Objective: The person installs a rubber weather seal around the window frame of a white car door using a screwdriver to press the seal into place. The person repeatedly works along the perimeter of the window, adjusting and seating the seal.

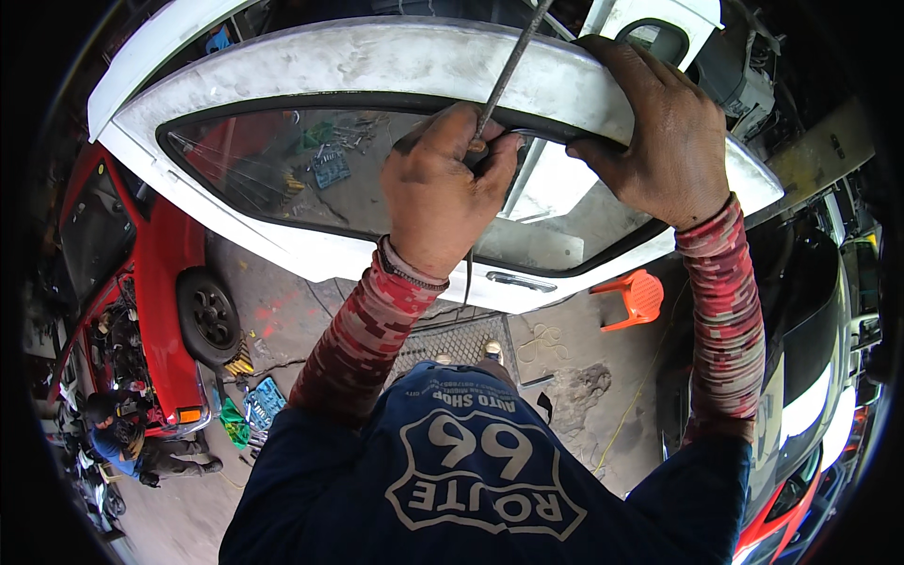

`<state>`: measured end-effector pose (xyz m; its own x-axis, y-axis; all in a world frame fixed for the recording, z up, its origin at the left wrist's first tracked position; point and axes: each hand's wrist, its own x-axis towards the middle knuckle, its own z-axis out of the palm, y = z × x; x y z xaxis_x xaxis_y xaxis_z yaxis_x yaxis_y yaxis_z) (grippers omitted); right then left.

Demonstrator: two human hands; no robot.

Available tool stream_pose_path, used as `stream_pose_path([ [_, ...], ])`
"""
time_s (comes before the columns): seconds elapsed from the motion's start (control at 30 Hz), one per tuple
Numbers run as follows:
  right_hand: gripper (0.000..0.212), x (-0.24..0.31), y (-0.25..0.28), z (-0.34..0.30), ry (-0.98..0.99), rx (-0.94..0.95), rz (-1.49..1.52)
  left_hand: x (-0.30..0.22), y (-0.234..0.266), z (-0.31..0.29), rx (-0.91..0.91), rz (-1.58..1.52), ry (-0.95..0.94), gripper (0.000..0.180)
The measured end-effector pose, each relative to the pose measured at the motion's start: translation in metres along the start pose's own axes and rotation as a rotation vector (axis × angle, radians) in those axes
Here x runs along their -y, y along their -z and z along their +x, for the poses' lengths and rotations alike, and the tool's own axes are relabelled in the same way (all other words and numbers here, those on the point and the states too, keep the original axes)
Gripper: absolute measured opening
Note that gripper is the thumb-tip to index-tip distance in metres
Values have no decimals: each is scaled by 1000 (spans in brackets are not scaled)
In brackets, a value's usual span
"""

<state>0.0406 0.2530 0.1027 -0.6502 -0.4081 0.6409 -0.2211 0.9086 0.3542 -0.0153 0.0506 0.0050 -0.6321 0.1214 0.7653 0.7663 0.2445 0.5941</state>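
In front of me is a white car door [377, 52] with patchy, sanded-looking paint. Its window glass [254, 179] is framed by a black rubber seal [556, 125]. My left hand [428, 198] is closed at the glass, pinching a thin, dark, textured rod or cord [515, 64] that slants up across the frame. A thin dark strand [469, 273] hangs below that wrist. Fingers over the upper frame, my right hand [673, 155] grips the door, its thumb against the seal. A door handle [521, 281] shows below the glass.
At left stands a red car [174, 273] with its engine bay exposed. Another person [141, 443] is beside it, near a blue tool case [265, 403]. An orange stool [640, 297] and a metal grating [438, 341] are on the floor. A dark car [791, 311] stands at right.
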Motion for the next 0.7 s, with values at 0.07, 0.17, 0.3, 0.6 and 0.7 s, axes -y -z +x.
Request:
stream_pose_path([
  [0.07,81,1,-2,1,-34,-33,13,4,-3,-3,-3,8,11,18],
  [0.17,78,3,-5,1,-69,-55,16,5,-4,-7,13,20,30,18],
  [0.3,74,4,-1,3,-108,-36,80,0,-1,-7,11,7,87,19],
  [0.6,79,3,12,8,-188,70,152,1,49,-10,78,-520,311,22],
  [0.7,76,0,6,6,-143,-24,161,3,85,-10,100,-550,385,32],
])
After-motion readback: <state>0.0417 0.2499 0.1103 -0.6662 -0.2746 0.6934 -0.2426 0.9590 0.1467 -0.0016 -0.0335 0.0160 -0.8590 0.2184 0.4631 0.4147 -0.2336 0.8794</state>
